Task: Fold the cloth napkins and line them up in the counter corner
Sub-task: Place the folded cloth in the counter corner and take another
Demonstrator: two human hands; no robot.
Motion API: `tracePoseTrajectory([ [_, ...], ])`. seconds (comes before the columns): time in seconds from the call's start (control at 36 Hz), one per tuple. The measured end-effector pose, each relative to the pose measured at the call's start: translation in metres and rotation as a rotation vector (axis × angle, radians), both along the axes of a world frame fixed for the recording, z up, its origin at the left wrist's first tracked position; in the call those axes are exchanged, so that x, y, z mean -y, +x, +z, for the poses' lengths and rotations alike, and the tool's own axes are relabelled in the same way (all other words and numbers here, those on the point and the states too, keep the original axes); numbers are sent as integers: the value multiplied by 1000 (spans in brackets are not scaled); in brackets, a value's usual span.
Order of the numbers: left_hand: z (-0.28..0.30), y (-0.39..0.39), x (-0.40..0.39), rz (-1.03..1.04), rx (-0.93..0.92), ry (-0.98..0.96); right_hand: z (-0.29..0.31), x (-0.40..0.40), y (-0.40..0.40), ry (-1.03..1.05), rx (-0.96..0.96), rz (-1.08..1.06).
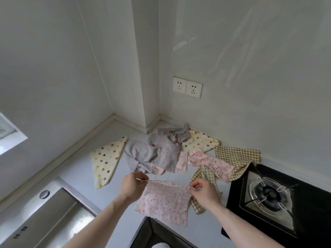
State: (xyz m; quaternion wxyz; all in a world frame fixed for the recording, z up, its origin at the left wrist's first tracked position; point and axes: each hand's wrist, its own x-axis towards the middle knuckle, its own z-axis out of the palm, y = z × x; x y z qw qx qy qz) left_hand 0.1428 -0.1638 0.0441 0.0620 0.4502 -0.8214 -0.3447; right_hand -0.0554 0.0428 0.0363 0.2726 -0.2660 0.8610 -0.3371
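A pink floral napkin [163,201] is being held up over the near bench [75,169] edge, its top corners being pinched by the left hand [133,185] and right hand [205,193] fingers; light, limp cloth, probably best gripped at corners

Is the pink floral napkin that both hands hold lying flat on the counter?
No, the left hand and right hand pinch the top corners of the pink floral napkin, so it hangs down.
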Motion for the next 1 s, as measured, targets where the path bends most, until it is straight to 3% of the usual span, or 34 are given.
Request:
tracePoseTrajectory([
  [0.11,-15,9,-9,-14,-24,-14,-17,-3,-1,44,-20,64],
  [0.42,-61,42,-13,-326,198,-152,-53,-16,32,228,-50,143],
  [0.72,-91,67,-12,-556,349,-32,-81,-33,65,317,-3,153],
  [0.81,-89,63,-9,-552,365,-62,-83,-33,70,248,20,46],
  [1.0,-76,36,-11,-611,329,-93,-79,-14,70,207,295,-308],
])
